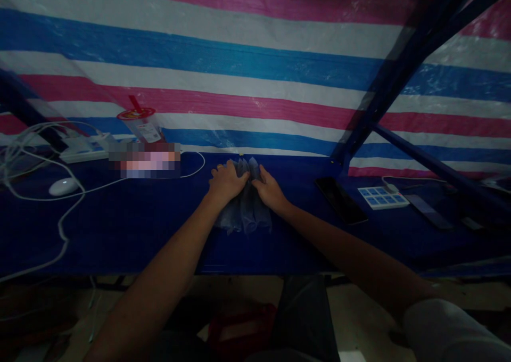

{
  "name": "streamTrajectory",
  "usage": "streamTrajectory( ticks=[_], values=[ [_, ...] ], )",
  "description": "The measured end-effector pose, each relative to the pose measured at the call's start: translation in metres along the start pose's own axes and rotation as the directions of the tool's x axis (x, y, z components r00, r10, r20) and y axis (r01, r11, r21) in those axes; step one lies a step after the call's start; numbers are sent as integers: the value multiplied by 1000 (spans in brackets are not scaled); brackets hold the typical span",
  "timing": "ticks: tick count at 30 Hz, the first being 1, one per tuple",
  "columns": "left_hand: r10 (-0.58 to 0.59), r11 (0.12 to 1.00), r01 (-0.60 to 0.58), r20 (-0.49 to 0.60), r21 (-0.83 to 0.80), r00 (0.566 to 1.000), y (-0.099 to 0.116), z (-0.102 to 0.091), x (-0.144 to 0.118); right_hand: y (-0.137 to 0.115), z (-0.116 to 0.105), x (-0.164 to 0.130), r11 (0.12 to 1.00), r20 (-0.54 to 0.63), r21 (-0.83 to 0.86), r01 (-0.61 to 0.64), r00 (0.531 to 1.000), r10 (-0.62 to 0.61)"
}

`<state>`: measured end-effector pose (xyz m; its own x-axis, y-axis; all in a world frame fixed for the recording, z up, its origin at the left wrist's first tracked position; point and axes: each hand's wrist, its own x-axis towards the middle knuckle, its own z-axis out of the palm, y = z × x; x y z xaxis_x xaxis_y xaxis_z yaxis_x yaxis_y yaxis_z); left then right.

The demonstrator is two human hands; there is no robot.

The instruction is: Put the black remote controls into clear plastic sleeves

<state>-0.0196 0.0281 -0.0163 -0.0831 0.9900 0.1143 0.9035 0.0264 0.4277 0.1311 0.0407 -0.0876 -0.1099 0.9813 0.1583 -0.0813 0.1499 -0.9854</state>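
A bunch of thin translucent plastic bags (246, 213) lies on the dark blue table (151, 229), near its middle. My left hand (227, 181) grips the bunch's top from the left, fingers curled on it. My right hand (268, 187) pinches the same top edge from the right. Both hands sit close together, almost touching. The lower ends of the bags fan out toward me on the table.
A lidded drink cup with a red straw (140, 123), a white power strip (85, 148), a white mouse (63, 186) and loose white cables (59, 229) lie at left. A dark phone (340, 199), a blue-and-white card (382, 197) and blue frame bars (399, 69) are at right. Striped tarp hangs behind.
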Motion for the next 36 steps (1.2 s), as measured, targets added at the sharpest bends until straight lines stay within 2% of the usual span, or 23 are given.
streamTrajectory(
  ticks=[5, 8, 10, 12, 13, 16, 21, 26, 31, 36],
  values=[
    [10, 998, -10, -6, -66, 1000, -15, -5, 14, -8, -5, -2, 996, -94, -92, 1, 996, -10],
    [-49, 990, 36, -95, -136, 994, -35, -12, 33, -19, -24, 4, 991, -184, -133, 32, 981, -56],
    [-40, 992, 20, -162, -124, 986, -52, -14, 45, -26, -45, 8, 972, -190, -223, 74, 975, -118],
    [-17, 995, 2, -148, -104, 989, -67, -10, 53, -33, -67, 11, 922, -177, -386, 36, 978, -112],
    [0, 996, -13, -143, -94, 990, -74, -7, 55, -36, -76, 11, 867, -189, -498, -18, 978, -88],
    [45, 994, -63, -190, -89, 981, -88, 5, 56, -41, -92, 8, 786, -155, -615, -64, 987, -41],
    [80, 973, -131, -257, -189, 963, -93, 9, 51, -41, -82, -2, 615, 34, -787, 48, 999, -35],
    [62, 956, -127, -243, -264, 968, -94, 6, 48, -41, -76, -6, 484, 73, -871, 78, 997, -30],
    [58, 954, -124, -236, -273, 970, -94, 8, 49, -43, -73, -9, 414, 72, -908, 69, 997, -8],
    [79, 954, -142, -233, -264, 969, -94, 7, 48, -46, -69, -12, 397, 94, -913, 89, 996, -6]
  ],
)
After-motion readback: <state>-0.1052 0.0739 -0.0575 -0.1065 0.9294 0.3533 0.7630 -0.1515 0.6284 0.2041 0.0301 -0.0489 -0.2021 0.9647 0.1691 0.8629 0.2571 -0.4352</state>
